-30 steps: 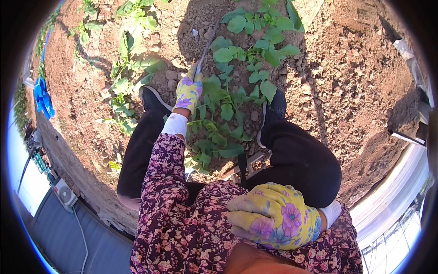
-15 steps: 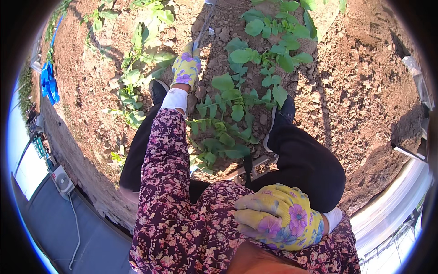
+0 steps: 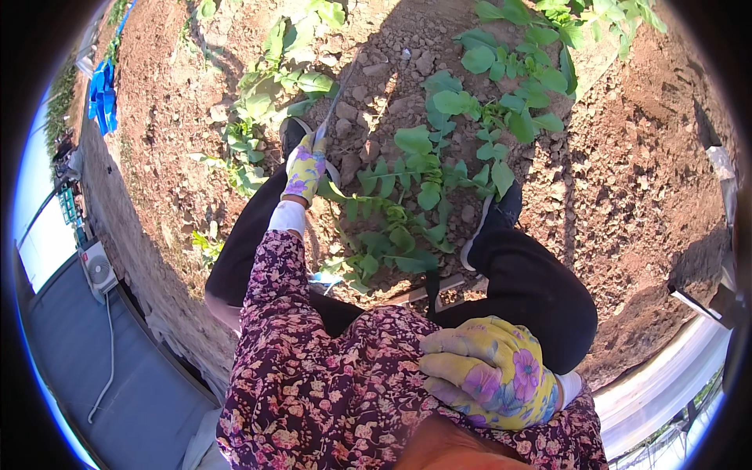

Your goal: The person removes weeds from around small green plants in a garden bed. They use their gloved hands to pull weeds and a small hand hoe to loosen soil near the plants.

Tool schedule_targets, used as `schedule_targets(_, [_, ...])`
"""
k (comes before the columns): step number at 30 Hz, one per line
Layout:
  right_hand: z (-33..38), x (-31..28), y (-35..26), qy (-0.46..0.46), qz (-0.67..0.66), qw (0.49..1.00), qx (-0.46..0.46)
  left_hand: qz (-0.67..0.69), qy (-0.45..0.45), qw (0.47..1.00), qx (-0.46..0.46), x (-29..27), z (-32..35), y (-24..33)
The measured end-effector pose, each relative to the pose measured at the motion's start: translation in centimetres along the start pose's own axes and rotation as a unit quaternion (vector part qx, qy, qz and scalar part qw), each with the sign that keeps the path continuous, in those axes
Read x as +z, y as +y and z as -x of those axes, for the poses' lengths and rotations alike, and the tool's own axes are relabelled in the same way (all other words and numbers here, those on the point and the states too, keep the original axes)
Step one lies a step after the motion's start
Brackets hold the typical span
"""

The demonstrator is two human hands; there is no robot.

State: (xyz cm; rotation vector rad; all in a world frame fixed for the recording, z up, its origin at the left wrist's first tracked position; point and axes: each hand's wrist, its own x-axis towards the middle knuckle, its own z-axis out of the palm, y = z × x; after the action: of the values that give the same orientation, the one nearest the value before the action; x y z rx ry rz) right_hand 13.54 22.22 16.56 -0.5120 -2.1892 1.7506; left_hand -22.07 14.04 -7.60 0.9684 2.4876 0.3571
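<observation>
My left hand (image 3: 305, 172), in a yellow glove with purple flowers, is closed round the near end of a thin, long-shafted hand tool (image 3: 335, 103). Its shaft slants away over the soil, and I cannot make out its far tip. Leafy green plants (image 3: 423, 168) grow in a row just right of this hand, between my feet. My right hand (image 3: 489, 372), gloved alike, rests on the floral cloth at my waist. Its fingers lie stretched out over the cloth, and no object shows in it.
Another plant row (image 3: 262, 102) runs beyond my left shoe (image 3: 294, 133). My right shoe (image 3: 501, 211) stands beside the middle row. Cloddy brown soil (image 3: 619, 180) spreads to the right. A blue cloth-like thing (image 3: 102, 98) hangs at far left, above a white boxed fan unit (image 3: 98, 268).
My left hand has drawn back toward me with the tool, and now sits nearer than my left shoe. My right hand stays at my waist. The whole view has shifted slightly.
</observation>
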Motion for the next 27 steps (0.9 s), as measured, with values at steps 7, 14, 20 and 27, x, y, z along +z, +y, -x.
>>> schedule_targets(7, [0.4,0.5,-0.5,-0.02,0.03,0.999,0.016,0.102,0.071,0.992,-0.021,-0.2,1.7,0.5])
schedule_targets(14, [0.3,0.4,-0.5,-0.018,0.001,1.0,0.0,0.032,0.079,0.996,-0.025,2.2,0.3,-4.0])
schedule_targets(20, [-0.1,0.5,-0.8,-0.023,0.01,1.0,0.001,0.065,0.036,0.997,0.023,2.3,-1.8,0.4])
schedule_targets(27, [0.0,0.8,-0.6,-0.002,0.012,1.0,-0.003,0.054,0.015,0.998,-0.016,2.8,-1.4,-2.1])
